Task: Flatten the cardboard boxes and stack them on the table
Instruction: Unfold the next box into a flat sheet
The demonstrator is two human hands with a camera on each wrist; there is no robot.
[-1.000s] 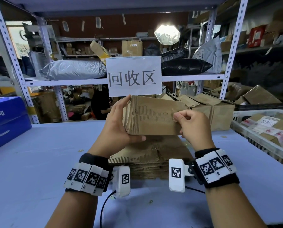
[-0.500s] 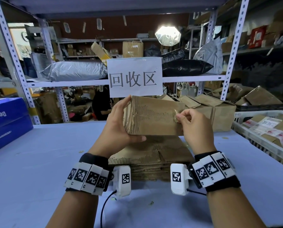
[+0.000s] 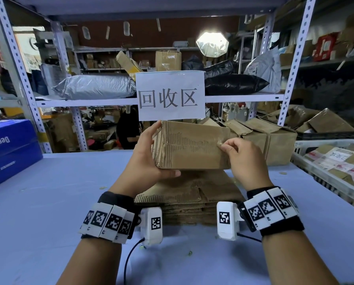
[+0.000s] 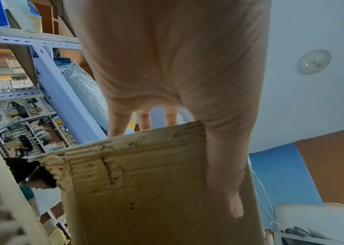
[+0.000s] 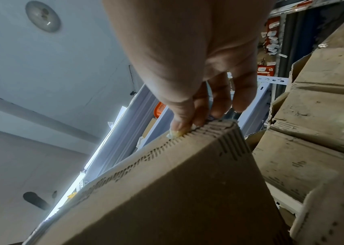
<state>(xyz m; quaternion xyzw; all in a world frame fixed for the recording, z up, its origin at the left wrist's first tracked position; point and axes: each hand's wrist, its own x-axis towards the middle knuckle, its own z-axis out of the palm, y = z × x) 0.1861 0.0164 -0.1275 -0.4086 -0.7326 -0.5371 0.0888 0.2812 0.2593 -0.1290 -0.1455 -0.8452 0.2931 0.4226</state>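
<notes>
Storage shelving (image 3: 131, 99) backs the worktop (image 3: 48, 202), which is covered in pale blue and carries a stack of flattened cardboard (image 3: 192, 194). Behind that stack, a paper sign (image 3: 170, 95) with three printed characters hangs from the shelf edge; grey and black bags lie on the shelf to either side of the sign. To the left of the stack sits a blue carton (image 3: 9, 149); to its right, a white crate (image 3: 332, 161) of parcels, and behind it more unflattened boxes (image 3: 270, 140).

A cardboard box (image 3: 190, 147), not yet collapsed, is held in the air just above the stack. The left hand (image 3: 149, 157) grips its left end, thumb under the lower edge and fingers over the far side. The right hand (image 3: 244, 159) has thumb and forefinger closed on a small scrap of tape (image 3: 219, 143) at the box's upper right corner; the right wrist view confirms the fingertips (image 5: 179, 127) pinched at that edge.

Judgement: the step in hand is stripping the tape so the flaps can open. The next move calls for a steady pull along the seam while the left hand braces the box, then collapsing it and laying it on the stack.
</notes>
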